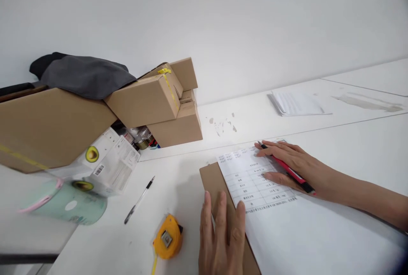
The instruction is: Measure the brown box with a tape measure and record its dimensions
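A white printed sheet (274, 219) with a table and handwritten lines at its top lies on a brown board (219, 185). My right hand (293, 164) rests on the upper part of the sheet, with a red and black pen (288, 168) held between thumb and fingers. The pen lies slanted, nearly flat, its tip toward the sheet's top. My left hand (221, 236) lies with fingers stretched and apart on the left edge of the board, touching the sheet's edge. Left of it sits an orange tape measure (168, 237). A clear pen with a black cap end (139, 200) lies farther left.
Cardboard boxes (143, 105) stand stacked against the wall, with a dark grey cloth (89, 75) over them. A white carton with avocado pictures (108, 162) and a mint-green container (70, 202) are at the table's left edge. A paper stack (296, 103) lies at the back.
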Available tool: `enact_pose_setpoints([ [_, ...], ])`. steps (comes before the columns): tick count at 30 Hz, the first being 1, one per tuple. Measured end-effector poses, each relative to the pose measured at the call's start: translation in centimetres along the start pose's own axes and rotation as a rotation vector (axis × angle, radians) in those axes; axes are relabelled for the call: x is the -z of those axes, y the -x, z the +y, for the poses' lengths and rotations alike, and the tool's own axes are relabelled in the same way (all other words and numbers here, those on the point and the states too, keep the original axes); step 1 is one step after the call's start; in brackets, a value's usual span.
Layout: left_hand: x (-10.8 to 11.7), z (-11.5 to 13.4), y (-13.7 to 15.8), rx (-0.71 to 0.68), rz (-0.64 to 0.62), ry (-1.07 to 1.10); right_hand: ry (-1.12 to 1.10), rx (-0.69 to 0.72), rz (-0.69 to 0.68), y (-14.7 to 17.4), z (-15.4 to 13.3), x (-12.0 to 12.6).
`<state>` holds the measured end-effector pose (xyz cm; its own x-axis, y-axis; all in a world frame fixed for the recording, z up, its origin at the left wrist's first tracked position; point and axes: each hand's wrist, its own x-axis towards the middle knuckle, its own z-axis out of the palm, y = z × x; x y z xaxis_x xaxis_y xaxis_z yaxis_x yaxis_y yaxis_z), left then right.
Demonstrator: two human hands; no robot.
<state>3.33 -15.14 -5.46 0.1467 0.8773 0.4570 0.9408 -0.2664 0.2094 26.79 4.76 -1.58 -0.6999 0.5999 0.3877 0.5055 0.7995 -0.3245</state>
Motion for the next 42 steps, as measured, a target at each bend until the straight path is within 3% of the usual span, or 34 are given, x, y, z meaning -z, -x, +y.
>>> enact_pose_setpoints([
  [3, 0.3, 0.4, 0.6, 0.020, 0.001, -0.077, 0.050, 0.046, 0.031, 1.7, 0.0, 0.0],
  [7, 2.8, -1.2, -0.4, -0.134, -0.103, 0.072, 0.041, 0.097, 0.076, 3.4, -0.2, 0.2],
  [11, 4.4, -1.0, -4.7, -0.419, -0.158, 0.296, 0.005, 0.102, 0.077, 3.9, -0.5, 0.5],
  [15, 3.2, 1.0, -9.4, -0.367, -0.419, 0.230, -0.052, 0.009, -0.022, 4.0, -0.7, 1.1],
  [17, 2.4, 1.5, -10.4, -0.377, -0.464, 0.221, -0.126, -0.082, -0.037, 3.8, -1.2, 1.7],
  [23, 1.4, 1.9, -9.8, -0.343, -0.422, 0.160, -0.455, -0.497, 0.159, 0.0, -4.9, 3.1],
  [29, 0.4, 2.3, -9.3, -0.320, -0.338, 0.145, -0.917, -0.615, 0.115, -3.3, -6.2, 0.7],
  [36, 0.0, 2.0, -9.1, -0.344, -0.273, 0.166, -0.766, -0.464, 0.129, -2.9, -4.5, 0.4],
  [42, -0.2, 2.0, -9.1, -0.377, -0.200, 0.143, -0.626, -0.514, 0.086, -3.1, -4.8, 0.5],
])
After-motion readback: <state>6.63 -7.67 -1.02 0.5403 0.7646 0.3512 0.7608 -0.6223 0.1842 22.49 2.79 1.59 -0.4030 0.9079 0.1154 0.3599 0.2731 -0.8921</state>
